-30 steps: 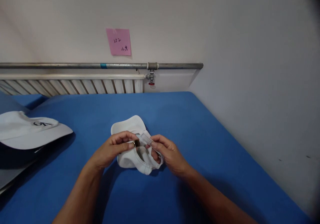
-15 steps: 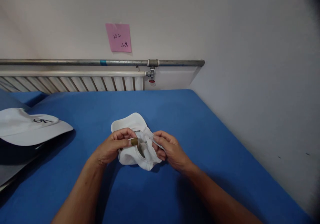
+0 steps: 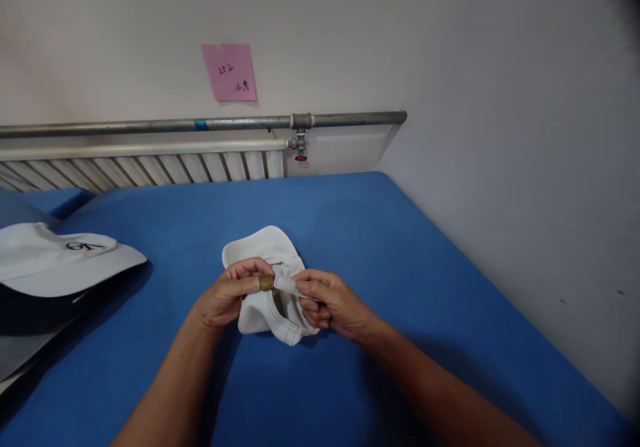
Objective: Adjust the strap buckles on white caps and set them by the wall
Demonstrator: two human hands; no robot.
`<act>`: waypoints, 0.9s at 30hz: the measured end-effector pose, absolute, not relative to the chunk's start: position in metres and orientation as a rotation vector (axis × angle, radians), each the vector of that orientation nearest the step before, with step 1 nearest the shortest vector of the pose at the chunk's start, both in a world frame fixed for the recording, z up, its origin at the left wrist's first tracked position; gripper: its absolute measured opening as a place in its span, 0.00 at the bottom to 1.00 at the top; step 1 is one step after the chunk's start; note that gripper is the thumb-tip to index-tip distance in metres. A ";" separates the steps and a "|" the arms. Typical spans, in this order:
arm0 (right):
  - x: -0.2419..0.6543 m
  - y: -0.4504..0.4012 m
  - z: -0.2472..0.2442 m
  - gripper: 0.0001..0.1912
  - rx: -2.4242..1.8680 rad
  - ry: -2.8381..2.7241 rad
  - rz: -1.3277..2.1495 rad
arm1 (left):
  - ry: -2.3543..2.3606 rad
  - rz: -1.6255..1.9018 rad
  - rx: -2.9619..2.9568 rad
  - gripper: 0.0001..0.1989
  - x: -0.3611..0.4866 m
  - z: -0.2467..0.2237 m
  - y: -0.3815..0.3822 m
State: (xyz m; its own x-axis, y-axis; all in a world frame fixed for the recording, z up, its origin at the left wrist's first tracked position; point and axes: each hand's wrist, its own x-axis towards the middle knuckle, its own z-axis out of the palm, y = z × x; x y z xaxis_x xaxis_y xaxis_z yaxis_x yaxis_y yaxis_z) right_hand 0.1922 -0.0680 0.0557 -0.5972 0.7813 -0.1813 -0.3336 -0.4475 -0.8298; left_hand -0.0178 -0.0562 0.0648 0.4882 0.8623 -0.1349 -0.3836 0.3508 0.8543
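at far left, a white cap with dark lettering (image 3: pixel 55 257) sits atop other caps. the left hand (image 3: pixel 233 294) pinches a brass buckle (image 3: pixel 265 283); the right hand (image 3: pixel 333 300) pinches a white strap (image 3: pixel 287 285), its end by the buckle. their white cap (image 3: pixel 267 244) lies between the hands on the blue surface (image 3: pixel 390 254).

Bare hands (image 3: pixel 220 300) and forearms (image 3: pixel 167 380) — faint creases, it seems, at the left wrist (image 3: pixel 206 319).

Stacked caps (image 3: pixel 60 260) lie on the bench (image 3: pixel 350 220), left of the single cap (image 3: pixel 260 244); radiator (image 3: pixel 215 166) behind, beneath pipe (image 3: pixel 150 126).
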 end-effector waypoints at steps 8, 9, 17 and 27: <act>0.192 -0.068 0.056 0.11 -0.706 -0.982 2.188 | 0.574 0.840 0.863 0.11 -0.017 0.057 -0.056; 0.192 -0.068 0.056 0.11 -0.709 -0.974 2.198 | 0.569 0.836 0.865 0.11 -0.017 0.057 -0.056; 0.193 -0.067 0.057 0.11 -0.769 -1.019 2.205 | 0.570 0.818 0.882 0.10 -0.015 0.057 -0.056; 0.192 -0.067 0.062 0.10 -0.930 -1.085 2.128 | 0.583 0.805 0.907 0.07 -0.014 0.057 -0.057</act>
State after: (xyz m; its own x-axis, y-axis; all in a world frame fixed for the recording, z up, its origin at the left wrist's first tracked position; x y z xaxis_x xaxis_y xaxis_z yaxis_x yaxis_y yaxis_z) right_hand 0.1925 -0.0671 0.0623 -0.5959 0.7356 -0.3222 -0.1711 -0.5083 -0.8440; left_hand -0.0136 -0.0573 0.0568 0.5761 0.8101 -0.1087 -0.3564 0.3686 0.8586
